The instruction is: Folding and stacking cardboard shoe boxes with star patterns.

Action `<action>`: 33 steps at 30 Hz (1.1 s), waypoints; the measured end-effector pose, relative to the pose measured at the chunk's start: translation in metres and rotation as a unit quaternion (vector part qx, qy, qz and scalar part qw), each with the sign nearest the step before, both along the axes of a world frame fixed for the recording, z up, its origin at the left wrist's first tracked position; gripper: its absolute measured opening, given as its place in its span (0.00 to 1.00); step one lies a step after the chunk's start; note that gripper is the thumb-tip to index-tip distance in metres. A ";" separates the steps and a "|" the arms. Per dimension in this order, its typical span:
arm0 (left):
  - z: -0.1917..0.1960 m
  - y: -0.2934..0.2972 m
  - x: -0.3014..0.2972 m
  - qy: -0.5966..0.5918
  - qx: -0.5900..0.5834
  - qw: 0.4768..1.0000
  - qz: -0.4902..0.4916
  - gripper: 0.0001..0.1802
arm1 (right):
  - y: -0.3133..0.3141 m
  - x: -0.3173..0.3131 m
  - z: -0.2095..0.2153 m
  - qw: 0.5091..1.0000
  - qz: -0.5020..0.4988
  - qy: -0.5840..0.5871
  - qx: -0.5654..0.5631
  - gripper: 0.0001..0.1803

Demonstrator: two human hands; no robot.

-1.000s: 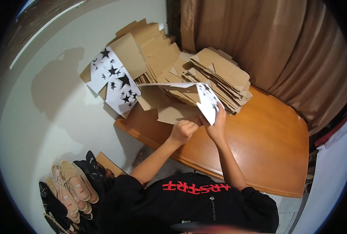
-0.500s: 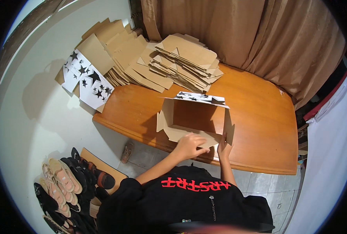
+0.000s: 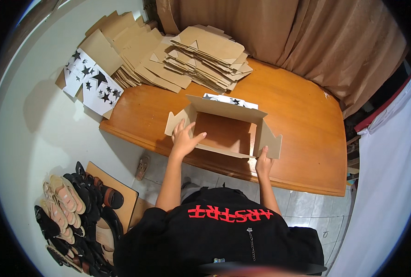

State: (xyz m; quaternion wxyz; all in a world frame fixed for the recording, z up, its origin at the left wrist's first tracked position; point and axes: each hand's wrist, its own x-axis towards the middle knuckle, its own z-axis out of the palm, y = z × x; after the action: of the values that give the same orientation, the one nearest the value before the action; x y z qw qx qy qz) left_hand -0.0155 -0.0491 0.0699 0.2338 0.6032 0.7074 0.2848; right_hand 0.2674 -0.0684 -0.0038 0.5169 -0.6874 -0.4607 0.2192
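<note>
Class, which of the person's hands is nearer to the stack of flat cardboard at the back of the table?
Left. The left hand is at the box's left end, nearer the stack; the right hand holds its near right corner.

One open box; perhaps two stacks

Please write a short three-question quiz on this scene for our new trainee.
1. True or false: the half-folded brown cardboard box lies on the orange-brown wooden table.
2. Which hand rests at the box's near right corner?
3. The flat cardboard blanks are stacked: A) at the table's far left, B) on the floor, C) in the box.

Key: 1 true. 2 the right hand; the left hand is at the left wall. 3 A.
</note>
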 end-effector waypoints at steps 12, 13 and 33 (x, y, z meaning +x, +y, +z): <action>-0.029 0.025 -0.045 0.029 -0.049 0.998 -0.039 0.50 | 0.014 0.006 -0.027 0.997 -0.023 0.004 -0.077 0.23; -0.027 0.028 -0.045 0.012 -0.092 0.994 -0.065 0.57 | 0.015 0.005 -0.025 0.997 -0.038 -0.013 -0.069 0.22; -0.058 0.033 -0.058 -0.051 -0.072 0.985 -0.148 0.43 | 0.019 -0.010 0.028 0.897 -0.138 -0.418 0.037 0.32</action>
State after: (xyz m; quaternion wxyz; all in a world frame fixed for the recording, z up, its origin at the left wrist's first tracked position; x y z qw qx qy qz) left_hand -0.0738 -0.0157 0.0121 0.3525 0.6673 0.6160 0.2256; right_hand 0.2573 -0.0495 0.0242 0.3268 -0.7531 -0.5423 -0.1787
